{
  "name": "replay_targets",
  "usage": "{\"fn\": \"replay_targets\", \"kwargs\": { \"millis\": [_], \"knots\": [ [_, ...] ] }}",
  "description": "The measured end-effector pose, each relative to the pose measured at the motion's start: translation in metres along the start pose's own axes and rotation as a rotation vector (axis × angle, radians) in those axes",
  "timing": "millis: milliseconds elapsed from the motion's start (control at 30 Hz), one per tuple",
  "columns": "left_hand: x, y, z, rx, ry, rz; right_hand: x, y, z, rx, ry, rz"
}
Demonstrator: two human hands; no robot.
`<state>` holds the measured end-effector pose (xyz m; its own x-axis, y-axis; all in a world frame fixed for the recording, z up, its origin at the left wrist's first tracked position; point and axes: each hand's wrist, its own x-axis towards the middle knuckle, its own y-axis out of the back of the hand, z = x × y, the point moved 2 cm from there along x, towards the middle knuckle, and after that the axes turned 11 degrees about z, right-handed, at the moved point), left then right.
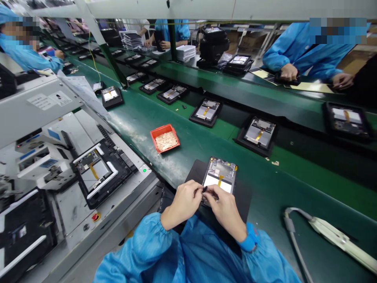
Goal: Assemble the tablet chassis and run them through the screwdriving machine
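Observation:
An opened tablet [225,169] with a circuit board, a yellow-orange flex strip and a pale battery lies on a black pad [243,194] in front of me. Both hands meet over its near left edge. The fingers of my left hand [187,197] are pinched together at a small black piece [204,189]. My right hand [223,206] also closes its thumb and fingers on that piece, from the right. Its exact shape is mostly hidden by the fingertips. A blue band circles my right wrist.
An orange-red tray [152,135] of small beige pieces stands beyond my left hand. A machine [66,204] holding another tablet is at left. A cream handheld tool [338,237] with a cable lies right. More tablets [206,112] line the belt; co-workers sit across.

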<state>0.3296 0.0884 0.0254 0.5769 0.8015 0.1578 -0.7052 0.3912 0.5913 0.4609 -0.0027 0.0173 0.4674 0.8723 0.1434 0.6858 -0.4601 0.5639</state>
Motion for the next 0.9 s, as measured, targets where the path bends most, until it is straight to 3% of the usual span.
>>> {"fn": "replay_targets", "kwargs": {
  "millis": [167,267,333,433,533,600,700,900],
  "knots": [
    [-0.005,-0.002,0.001,0.015,0.010,0.021,0.001,-0.004,0.001,0.055,-0.067,-0.010],
    [0.006,0.002,-0.007,0.065,0.003,0.058,0.006,-0.004,0.006,0.208,-0.163,-0.004],
    [0.030,0.017,-0.022,0.182,0.019,0.170,0.010,0.002,0.011,0.301,-0.222,0.018],
    [0.084,0.056,-0.054,0.520,0.131,0.364,0.013,0.022,0.023,0.300,-0.222,0.061],
    [0.135,0.087,-0.086,0.830,0.226,0.297,0.000,0.048,0.032,0.131,-0.110,0.109],
    [0.155,0.092,-0.100,0.874,0.204,0.201,-0.017,0.061,0.032,-0.005,0.007,0.121],
    [0.157,0.088,-0.107,0.835,0.113,0.209,-0.047,0.065,0.031,-0.141,0.151,0.131],
    [0.119,0.080,-0.103,0.739,0.018,0.376,-0.084,0.039,0.040,-0.242,0.282,0.203]
  ]
}}
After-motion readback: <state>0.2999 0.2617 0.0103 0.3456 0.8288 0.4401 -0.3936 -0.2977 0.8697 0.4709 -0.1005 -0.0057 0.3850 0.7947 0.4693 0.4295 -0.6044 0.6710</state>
